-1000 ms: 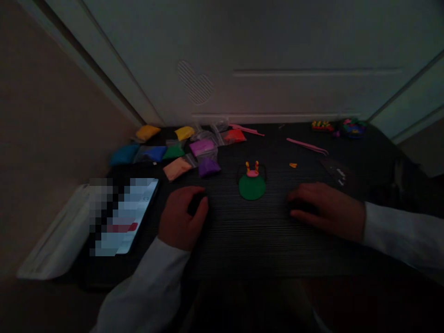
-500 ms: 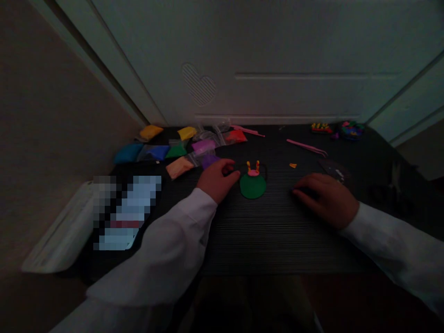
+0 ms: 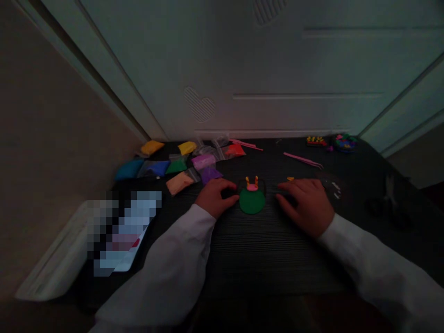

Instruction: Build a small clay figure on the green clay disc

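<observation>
A flat green clay disc (image 3: pixel 252 202) lies on the dark ribbed mat (image 3: pixel 263 249), with a small pink blob and two orange stalks (image 3: pixel 252 183) at its far edge. My left hand (image 3: pixel 214 196) rests just left of the disc, fingers curled toward it, touching or nearly touching its rim. Just right of the disc, my right hand (image 3: pixel 305 203) lies on the mat with the fingers loosely bent. The dim light hides whether either hand pinches anything.
Several coloured clay bags (image 3: pixel 180 164) lie at the back left. Pink tools (image 3: pixel 302 160) and small clay models (image 3: pixel 333 141) sit at the back right beside a tiny orange piece (image 3: pixel 290 178). A lit phone (image 3: pixel 125 231) lies left. A white door stands behind.
My left hand moved from near the phone up to the left side of the green disc. My right hand slid left toward the disc. The camera tilted upward.
</observation>
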{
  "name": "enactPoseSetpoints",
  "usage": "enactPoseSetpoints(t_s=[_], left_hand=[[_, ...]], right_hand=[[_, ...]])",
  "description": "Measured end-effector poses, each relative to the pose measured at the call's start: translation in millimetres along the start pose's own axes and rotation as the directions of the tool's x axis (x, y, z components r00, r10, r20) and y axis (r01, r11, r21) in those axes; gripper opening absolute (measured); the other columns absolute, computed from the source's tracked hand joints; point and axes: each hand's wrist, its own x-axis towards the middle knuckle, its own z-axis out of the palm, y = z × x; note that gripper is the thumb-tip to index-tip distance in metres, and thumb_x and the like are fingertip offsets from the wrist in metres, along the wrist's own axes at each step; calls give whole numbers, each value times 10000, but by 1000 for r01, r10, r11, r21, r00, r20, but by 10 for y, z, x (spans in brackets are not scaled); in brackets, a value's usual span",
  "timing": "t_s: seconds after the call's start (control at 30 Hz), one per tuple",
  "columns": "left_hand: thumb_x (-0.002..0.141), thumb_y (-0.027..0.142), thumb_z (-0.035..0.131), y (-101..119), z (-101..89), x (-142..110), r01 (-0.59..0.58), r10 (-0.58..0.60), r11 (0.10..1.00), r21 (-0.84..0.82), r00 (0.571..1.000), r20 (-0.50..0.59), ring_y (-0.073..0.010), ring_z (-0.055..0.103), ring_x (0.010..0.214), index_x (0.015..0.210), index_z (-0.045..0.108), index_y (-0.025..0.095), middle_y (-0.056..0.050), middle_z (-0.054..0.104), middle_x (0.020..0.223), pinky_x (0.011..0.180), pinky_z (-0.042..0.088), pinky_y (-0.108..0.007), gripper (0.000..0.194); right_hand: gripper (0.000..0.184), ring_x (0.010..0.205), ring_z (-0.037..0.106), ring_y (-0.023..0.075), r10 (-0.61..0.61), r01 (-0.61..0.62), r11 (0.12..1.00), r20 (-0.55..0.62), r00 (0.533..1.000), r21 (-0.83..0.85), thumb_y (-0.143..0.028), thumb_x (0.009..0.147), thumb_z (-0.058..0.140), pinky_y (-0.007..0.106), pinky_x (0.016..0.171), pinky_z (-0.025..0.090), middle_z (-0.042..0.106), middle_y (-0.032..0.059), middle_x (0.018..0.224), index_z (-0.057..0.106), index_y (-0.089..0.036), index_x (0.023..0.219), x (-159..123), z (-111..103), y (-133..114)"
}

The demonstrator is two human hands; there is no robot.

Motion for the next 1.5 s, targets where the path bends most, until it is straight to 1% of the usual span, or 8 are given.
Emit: enactPoseSetpoints(t_s=[0.1, 0.2, 0.37, 0.57, 0.87, 1.1, 1.37, 1.5], left_hand=[[643, 316, 523, 2, 7, 5, 17, -17, 1000, -16, 1000, 6, -155, 504, 820, 834, 564, 164, -30, 579, 834, 756, 401, -310, 248], [644, 319, 519, 3, 14, 3, 18, -18, 999, -33, 1000, 12, -155, 509, 802, 824, 563, 174, -22, 581, 817, 737, 406, -306, 235], [643, 318, 518, -9, 9, 0, -6, 6, 999, -33, 1000, 20, -156, 514, 786, 797, 563, 183, -15, 583, 797, 728, 405, -303, 209], [636, 304, 529, -16, 11, 4, -24, 25, 999, -41, 1000, 12, -155, 514, 801, 775, 567, 198, -7, 584, 807, 739, 402, -301, 179], [642, 275, 529, 2, -1, 10, -64, 65, 996, -65, 998, 11, -148, 523, 780, 773, 574, 174, -20, 585, 793, 731, 413, -305, 171], [667, 318, 509, 97, -16, -24, -16, 9, 979, -204, 999, -37, -124, 528, 774, 975, 523, 200, -14, 581, 856, 703, 435, -281, 330], [713, 327, 465, 106, 0, -12, -76, 58, 969, -233, 995, -85, -121, 519, 821, 887, 575, 214, -11, 577, 885, 739, 422, -276, 234], [709, 342, 471, 92, -3, -16, -62, 44, 975, -213, 995, -91, -119, 520, 792, 881, 578, 217, -7, 580, 870, 699, 428, -271, 238]], right_hand=[[263, 885, 437, 210, 46, -46, 999, -8, 999, 13, -332, 761, 394, 363, 766, 222, 576, 50, 894, 538, -201, 937, 69, 46, -150], [262, 857, 440, 210, 67, -66, 997, -20, 998, 48, -336, 756, 398, 366, 753, 215, 577, 58, 891, 548, -196, 919, 112, 77, -199], [208, 828, 457, 189, 28, -28, 993, 7, 1000, 115, -335, 739, 430, 361, 755, 208, 580, 35, 880, 557, -214, 850, 133, 111, -198], [178, 816, 469, 186, 21, -22, 994, 14, 1000, 111, -318, 726, 449, 362, 750, 206, 585, 36, 851, 559, -214, 820, 139, 156, -192], [165, 836, 465, 181, 17, -20, 994, 31, 999, 105, -296, 735, 438, 359, 753, 210, 577, 24, 876, 555, -219, 821, 138, 163, -179], [164, 825, 469, 182, 10, -13, 993, 27, 1000, 114, -285, 730, 444, 360, 752, 207, 576, 30, 873, 557, -223, 831, 138, 177, -166], [154, 840, 466, 184, 17, -22, 992, 42, 999, 126, -283, 739, 435, 357, 757, 209, 578, 27, 872, 551, -212, 811, 145, 174, -173], [207, 857, 476, 184, 34, -32, 981, -5, 999, 193, -314, 738, 442, 361, 773, 207, 583, 30, 890, 531, -217, 898, 148, 129, -186]])
